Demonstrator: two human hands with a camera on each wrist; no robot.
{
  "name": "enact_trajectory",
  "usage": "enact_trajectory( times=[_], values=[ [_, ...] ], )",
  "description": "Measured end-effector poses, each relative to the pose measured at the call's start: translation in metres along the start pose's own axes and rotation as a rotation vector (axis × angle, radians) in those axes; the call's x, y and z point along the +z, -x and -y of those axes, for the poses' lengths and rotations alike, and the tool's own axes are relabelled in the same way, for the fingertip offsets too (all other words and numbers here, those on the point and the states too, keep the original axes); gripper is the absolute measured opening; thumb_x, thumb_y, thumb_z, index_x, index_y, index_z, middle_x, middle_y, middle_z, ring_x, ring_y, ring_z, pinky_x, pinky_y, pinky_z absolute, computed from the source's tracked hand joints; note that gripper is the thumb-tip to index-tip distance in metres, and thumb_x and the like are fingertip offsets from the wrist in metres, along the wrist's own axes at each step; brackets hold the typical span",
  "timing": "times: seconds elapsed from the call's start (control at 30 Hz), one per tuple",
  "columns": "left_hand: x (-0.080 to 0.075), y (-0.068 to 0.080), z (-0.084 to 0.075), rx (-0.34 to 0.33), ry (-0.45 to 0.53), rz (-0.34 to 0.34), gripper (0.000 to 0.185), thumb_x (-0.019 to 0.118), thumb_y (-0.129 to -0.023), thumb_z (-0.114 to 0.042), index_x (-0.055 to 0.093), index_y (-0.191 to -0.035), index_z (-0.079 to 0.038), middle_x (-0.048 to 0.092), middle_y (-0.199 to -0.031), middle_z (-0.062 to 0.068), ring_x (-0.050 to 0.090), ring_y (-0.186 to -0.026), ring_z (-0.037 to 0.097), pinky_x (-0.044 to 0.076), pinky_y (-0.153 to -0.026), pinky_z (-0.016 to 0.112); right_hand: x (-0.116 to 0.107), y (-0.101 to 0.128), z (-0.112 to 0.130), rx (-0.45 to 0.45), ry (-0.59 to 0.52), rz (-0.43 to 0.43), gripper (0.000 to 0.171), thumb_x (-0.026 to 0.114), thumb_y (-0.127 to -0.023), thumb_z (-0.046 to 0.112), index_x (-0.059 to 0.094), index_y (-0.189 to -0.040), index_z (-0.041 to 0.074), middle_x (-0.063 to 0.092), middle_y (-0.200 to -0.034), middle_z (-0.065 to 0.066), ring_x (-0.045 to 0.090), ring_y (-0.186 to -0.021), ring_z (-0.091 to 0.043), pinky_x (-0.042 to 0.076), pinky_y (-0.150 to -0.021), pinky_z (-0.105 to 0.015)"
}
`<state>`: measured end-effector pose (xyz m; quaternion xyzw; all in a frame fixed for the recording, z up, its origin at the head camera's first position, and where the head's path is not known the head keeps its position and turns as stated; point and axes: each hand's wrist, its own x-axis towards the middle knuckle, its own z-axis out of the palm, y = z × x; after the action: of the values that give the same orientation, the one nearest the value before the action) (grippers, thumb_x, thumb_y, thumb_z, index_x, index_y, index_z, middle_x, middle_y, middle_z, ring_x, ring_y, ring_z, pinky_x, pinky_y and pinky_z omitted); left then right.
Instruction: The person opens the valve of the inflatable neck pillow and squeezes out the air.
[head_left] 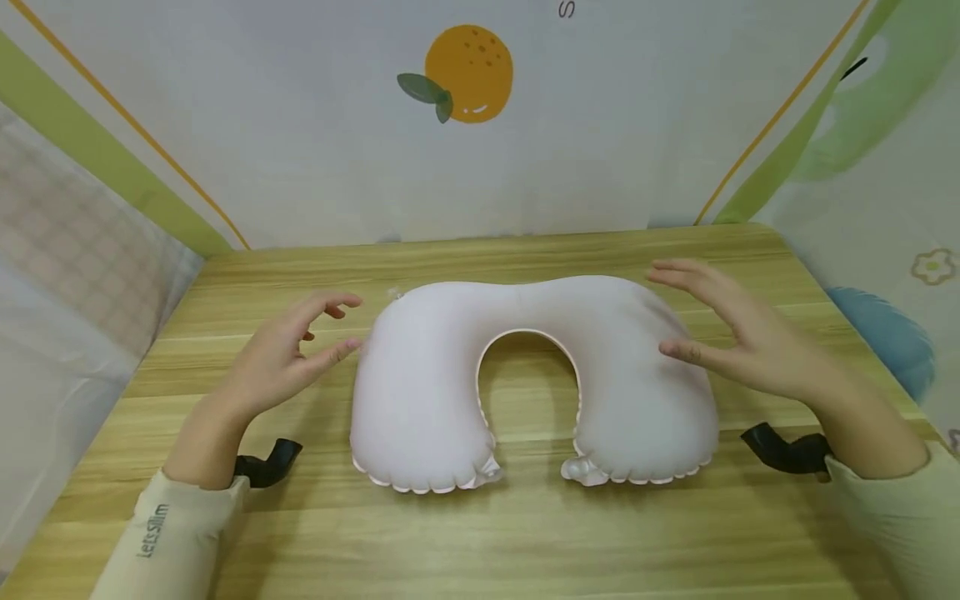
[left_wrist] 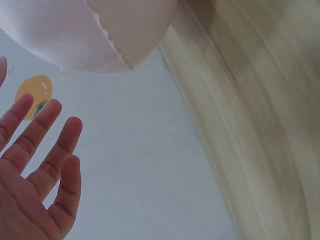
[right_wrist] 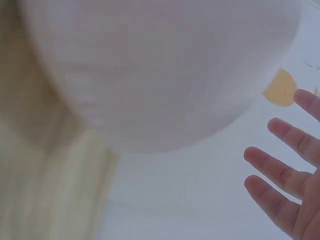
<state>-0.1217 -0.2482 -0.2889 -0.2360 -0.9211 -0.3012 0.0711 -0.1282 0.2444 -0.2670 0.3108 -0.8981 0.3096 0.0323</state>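
Grip released both sides: left hand at the pillow's 9 o'clock, right hand at its 3, fingers parted, holding nothing. Thumb contact on the right: couldn't tell. Pillow lay puffed up mid-table, notch toward 6. Table was wood-grained. Beyond its 12 o'clock edge hung a white sheet with an orange print.

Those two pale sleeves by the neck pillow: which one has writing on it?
The left sleeve, just behind the left hand. Dark lettering runs along it, while the right sleeve shows none in view.
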Motion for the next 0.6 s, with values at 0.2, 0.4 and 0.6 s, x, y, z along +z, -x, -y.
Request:
enact_trajectory(
  times=[0.2,0.4,0.6],
  values=[
    [-0.005,-0.012,0.01,-0.026,0.016,0.003,0.04,0.065,-0.096,-0.017,0.056,-0.135,-0.011,0.062,-0.131,0.008,0.056,-0.114,0.024,0.045,-0.081,0.046,-0.008,-0.032,0.012,-0.066,0.039,0.02,0.07,0.076,-0.087,0.015,0.045,-0.149,0.026,0.044,-0.153,-0.003,0.035,-0.143,-0.022,0.031,-0.111,-0.052],
    [-0.005,-0.029,0.014,-0.077,0.04,0.019,0.039,0.064,-0.097,-0.018,0.056,-0.135,-0.012,0.062,-0.13,0.006,0.056,-0.117,0.025,0.045,-0.084,0.047,-0.008,-0.063,0.025,-0.095,0.04,0.065,0.063,0.072,-0.092,0.023,0.045,-0.149,0.02,0.045,-0.152,-0.004,0.038,-0.143,-0.026,0.033,-0.113,-0.053],
    [-0.001,-0.04,0.018,-0.061,0.053,0.037,0.038,0.063,-0.098,-0.019,0.056,-0.135,-0.01,0.063,-0.128,0.009,0.057,-0.116,0.027,0.046,-0.083,0.046,-0.007,-0.084,0.038,-0.089,0.059,0.142,0.062,0.068,-0.095,0.031,0.044,-0.15,0.016,0.044,-0.153,-0.006,0.035,-0.145,-0.028,0.03,-0.115,-0.057]
  ],
)
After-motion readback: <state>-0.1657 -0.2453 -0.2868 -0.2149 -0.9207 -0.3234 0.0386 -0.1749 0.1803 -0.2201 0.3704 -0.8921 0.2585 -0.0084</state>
